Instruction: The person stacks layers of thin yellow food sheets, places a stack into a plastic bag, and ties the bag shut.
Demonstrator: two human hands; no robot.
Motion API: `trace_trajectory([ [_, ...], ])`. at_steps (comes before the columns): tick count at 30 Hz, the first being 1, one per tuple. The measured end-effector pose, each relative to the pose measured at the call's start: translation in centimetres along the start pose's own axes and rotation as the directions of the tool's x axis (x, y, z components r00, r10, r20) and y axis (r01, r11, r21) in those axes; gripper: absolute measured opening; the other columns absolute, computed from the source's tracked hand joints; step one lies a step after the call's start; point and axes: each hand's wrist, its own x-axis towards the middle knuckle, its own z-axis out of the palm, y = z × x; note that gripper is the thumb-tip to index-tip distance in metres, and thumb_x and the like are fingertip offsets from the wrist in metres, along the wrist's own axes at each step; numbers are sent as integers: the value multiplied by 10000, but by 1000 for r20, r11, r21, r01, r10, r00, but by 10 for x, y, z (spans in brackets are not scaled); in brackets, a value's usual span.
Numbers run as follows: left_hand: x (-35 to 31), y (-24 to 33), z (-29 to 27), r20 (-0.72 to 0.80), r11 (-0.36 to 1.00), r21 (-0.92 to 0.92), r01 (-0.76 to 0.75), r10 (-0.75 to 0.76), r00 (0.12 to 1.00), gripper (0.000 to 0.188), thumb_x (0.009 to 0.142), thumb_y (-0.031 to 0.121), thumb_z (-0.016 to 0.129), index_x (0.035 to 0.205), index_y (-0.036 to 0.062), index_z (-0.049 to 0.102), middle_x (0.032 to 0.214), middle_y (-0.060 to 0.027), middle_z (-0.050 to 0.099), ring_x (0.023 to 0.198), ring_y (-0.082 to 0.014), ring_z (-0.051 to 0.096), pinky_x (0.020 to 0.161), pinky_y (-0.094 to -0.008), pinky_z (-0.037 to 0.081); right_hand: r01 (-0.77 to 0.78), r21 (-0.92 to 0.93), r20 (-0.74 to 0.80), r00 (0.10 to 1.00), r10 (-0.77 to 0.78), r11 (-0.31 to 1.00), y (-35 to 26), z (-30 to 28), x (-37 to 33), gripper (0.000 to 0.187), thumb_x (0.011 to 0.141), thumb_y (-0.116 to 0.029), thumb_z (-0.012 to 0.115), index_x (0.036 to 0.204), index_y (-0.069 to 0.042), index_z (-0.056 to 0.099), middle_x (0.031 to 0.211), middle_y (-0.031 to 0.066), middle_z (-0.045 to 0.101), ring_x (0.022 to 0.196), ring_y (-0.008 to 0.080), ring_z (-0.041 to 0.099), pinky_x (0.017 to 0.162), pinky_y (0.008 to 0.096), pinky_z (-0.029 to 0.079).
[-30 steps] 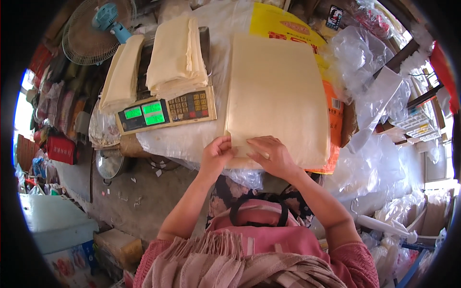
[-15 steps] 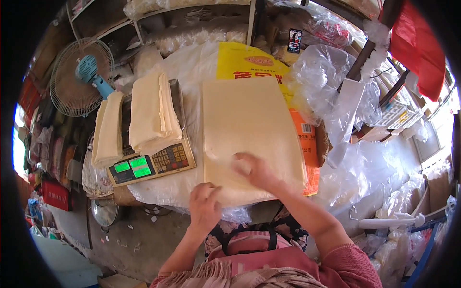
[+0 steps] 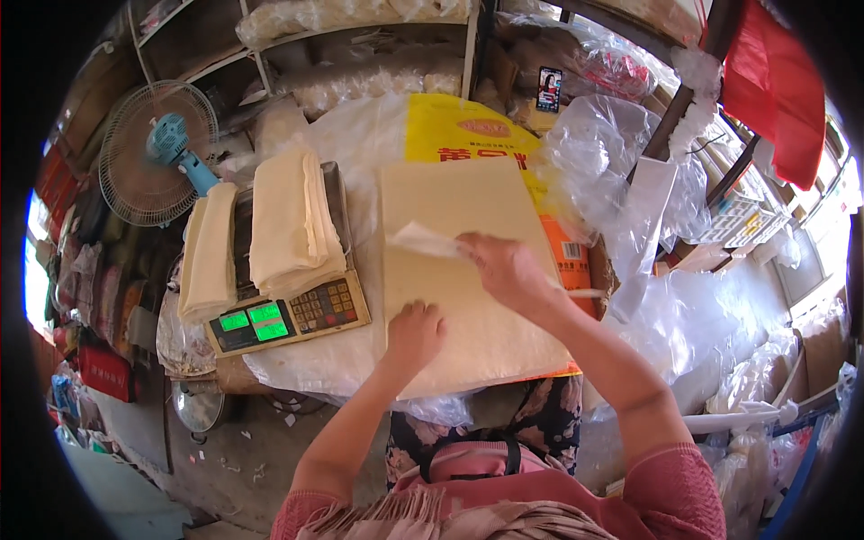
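A stack of large, thin cream-coloured sheets (image 3: 459,193) lies in front of me on the table. My right hand (image 3: 504,265) is closed in a pinch above its middle. A pale, blurred edge of a thin sheet (image 3: 425,239) sticks out to the left of those fingers. My left hand (image 3: 417,333) rests on the left near part of the stack, its fingers laid on the surface. Left of the stack, a thick folded bundle of similar sheets (image 3: 292,225) sits on a digital scale (image 3: 297,310). A narrower folded bundle (image 3: 207,252) leans beside it.
A blue fan (image 3: 166,139) stands at the far left. Yellow plastic packaging (image 3: 459,126) lies beyond the stack, with orange packaging (image 3: 571,252) at its right. Crumpled clear plastic (image 3: 598,148) fills the right side. A phone (image 3: 549,88) is propped at the back.
My right hand has moved away from me over the stack, and a sheet edge now shows at its fingers. My left hand has shifted forward and right onto the stack.
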Motion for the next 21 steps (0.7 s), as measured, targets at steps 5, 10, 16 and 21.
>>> trace_trajectory([
  [5,45,-8,30,-369,979,176,-100,160,916,616,897,470,533,1426,171,432,1499,-210,313,1402,-418,223,1137,-553,176,165,-105,116,981,-153,981,26,9,0,224,873,-63,603,1090,-43,659,959,186,675,903,377,642,783,405,517],
  [10,48,-18,36,-325,966,250,-63,145,935,671,921,570,445,1493,230,357,1574,-192,208,1458,-429,100,1172,-564,69,210,-149,-180,955,-235,966,-49,-85,13,312,827,-43,560,1135,-64,602,971,184,669,830,343,665,702,429,535],
  [16,38,-6,12,-276,996,81,-30,51,960,706,921,518,489,1435,44,395,1515,-207,312,1433,-393,215,1169,-546,123,349,-317,13,931,-364,882,-41,-51,-52,368,785,-46,585,1153,-55,604,1116,129,645,815,294,680,657,352,561],
  [21,1,-16,-4,-547,884,113,-454,437,714,345,826,67,546,1164,90,612,1315,-153,543,1316,-315,430,1136,-498,264,381,-293,178,923,-341,877,4,-4,-119,497,704,-77,685,1194,-97,612,1260,94,557,1155,277,571,983,421,470],
])
